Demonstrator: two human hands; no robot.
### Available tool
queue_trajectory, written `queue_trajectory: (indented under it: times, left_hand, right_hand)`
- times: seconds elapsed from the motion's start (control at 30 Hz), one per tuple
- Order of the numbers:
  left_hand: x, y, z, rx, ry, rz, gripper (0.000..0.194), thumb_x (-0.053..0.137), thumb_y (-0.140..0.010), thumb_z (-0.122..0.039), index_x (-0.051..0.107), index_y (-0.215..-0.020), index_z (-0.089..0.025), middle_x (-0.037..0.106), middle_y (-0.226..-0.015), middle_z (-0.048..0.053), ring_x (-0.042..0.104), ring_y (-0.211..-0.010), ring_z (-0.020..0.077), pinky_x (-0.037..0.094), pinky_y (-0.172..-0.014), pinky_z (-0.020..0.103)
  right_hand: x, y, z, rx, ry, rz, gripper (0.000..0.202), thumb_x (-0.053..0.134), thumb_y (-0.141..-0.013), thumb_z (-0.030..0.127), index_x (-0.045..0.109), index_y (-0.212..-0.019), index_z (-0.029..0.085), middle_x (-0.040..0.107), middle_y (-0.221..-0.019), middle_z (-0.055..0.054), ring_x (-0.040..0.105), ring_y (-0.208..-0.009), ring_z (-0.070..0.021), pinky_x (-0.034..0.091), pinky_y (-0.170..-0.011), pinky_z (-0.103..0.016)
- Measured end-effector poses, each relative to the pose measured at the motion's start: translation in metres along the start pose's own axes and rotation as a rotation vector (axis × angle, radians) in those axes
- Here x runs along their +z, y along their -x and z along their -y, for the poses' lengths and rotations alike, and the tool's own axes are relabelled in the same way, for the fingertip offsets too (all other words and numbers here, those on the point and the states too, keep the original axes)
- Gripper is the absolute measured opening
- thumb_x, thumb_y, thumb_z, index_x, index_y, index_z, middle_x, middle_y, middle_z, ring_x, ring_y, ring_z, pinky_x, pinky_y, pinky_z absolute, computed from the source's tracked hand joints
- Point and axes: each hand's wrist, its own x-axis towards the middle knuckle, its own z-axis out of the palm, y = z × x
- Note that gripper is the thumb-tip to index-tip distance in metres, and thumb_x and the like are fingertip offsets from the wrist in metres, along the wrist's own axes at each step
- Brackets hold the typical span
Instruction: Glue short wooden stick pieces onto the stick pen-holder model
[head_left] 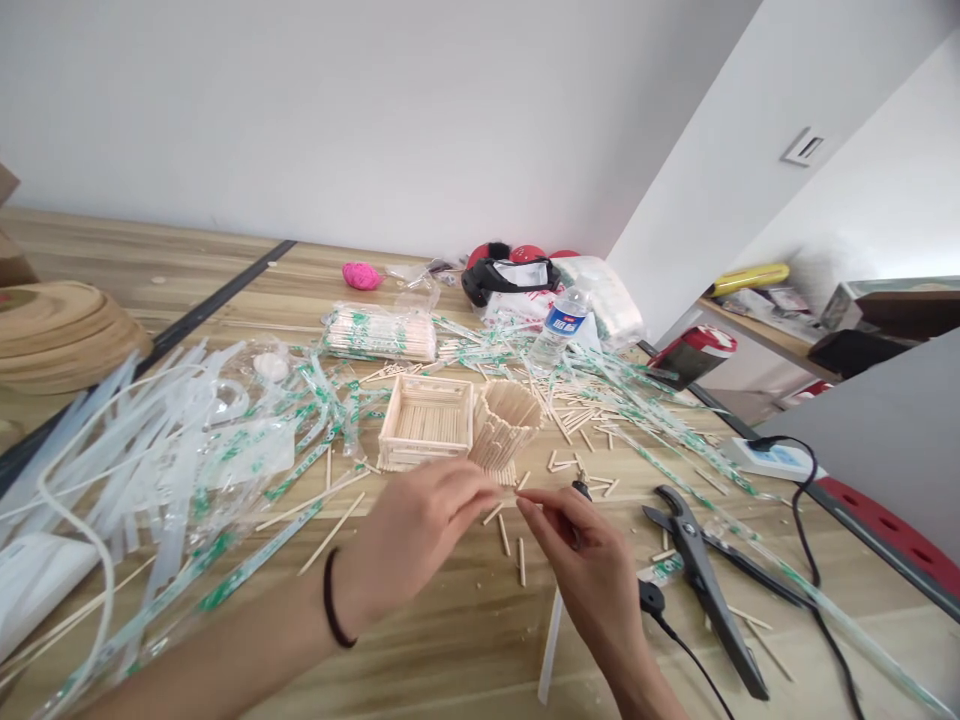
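Observation:
My left hand (420,530), slightly blurred, reaches in with its fingers pressed together just before the round stick cup (507,425). The thumb and forefinger of my right hand (589,560) pinch close to the left fingertips; whatever lies between them is too small to make out. Partly hidden by the right hand is what looks like a black glue gun (581,488), with a translucent glue stick (550,655) trailing behind; I cannot tell whether the hand touches it. The cup is built of upright wooden sticks, and left of it stands a square stick box (426,455).
Cutters (701,580) and a black cable (810,560) lie at right. Short cut sticks (521,562) are scattered around. A water bottle (561,325) and a stick bundle (380,333) stand behind. Translucent glue sticks (169,450) and plastic wrappers (259,550) cover the left.

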Motion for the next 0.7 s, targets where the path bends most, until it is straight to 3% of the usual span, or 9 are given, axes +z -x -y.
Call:
queue_trajectory:
  times: [0.1,0.17,0.2,0.4,0.7]
  left_hand:
    - [0.036,0.042,0.014,-0.426,0.338,0.095,0.009,0.063,-0.082,-0.023,0.071,-0.081,-0.020,0.073,-0.081,0.001,0.067,-0.076,0.0173,0.051,-0.072,0.025]
    - [0.052,0.066,0.017,-0.705,0.552,0.066,0.011,0.065,-0.079,-0.026,0.073,-0.078,-0.019,0.074,-0.073,0.002,0.068,-0.070,0.0184,0.052,-0.065,0.024]
    - [0.056,0.074,0.018,-0.765,0.636,0.036,0.013,0.066,-0.079,-0.029,0.073,-0.079,-0.019,0.074,-0.072,0.002,0.067,-0.070,0.0188,0.052,-0.064,0.024]
    - [0.057,0.075,0.021,-0.849,0.914,-0.080,0.019,0.071,-0.073,-0.038,0.076,-0.082,-0.023,0.076,-0.080,0.002,0.067,-0.077,0.0192,0.053,-0.072,0.025]
    - [0.057,0.075,0.027,-0.884,0.891,-0.035,0.023,0.071,-0.071,-0.044,0.075,-0.074,-0.021,0.072,-0.066,0.001,0.063,-0.062,0.0168,0.052,-0.062,0.024]
  right_hand:
    - [0.002,0.013,-0.002,-0.012,-0.044,0.023,0.013,0.060,-0.083,0.029,0.070,-0.082,0.021,0.050,-0.058,0.003,0.045,-0.049,-0.0123,0.037,-0.045,-0.023]
    - [0.010,0.025,-0.002,-0.048,-0.069,0.071,0.012,0.060,-0.083,0.026,0.071,-0.082,0.021,0.052,-0.057,0.002,0.047,-0.048,-0.0120,0.038,-0.044,-0.022]
    - [0.015,0.031,-0.002,-0.068,-0.076,0.099,0.012,0.060,-0.083,0.024,0.071,-0.082,0.021,0.052,-0.057,0.002,0.048,-0.048,-0.0118,0.039,-0.043,-0.021]
    - [0.028,0.046,-0.001,-0.186,0.006,0.222,0.013,0.058,-0.085,0.020,0.072,-0.088,0.021,0.059,-0.059,0.000,0.053,-0.051,-0.0130,0.041,-0.046,-0.023]
    - [0.029,0.044,-0.006,-0.335,0.123,0.172,0.013,0.059,-0.084,0.014,0.068,-0.093,0.018,0.061,-0.060,-0.001,0.054,-0.052,-0.0138,0.038,-0.050,-0.025]
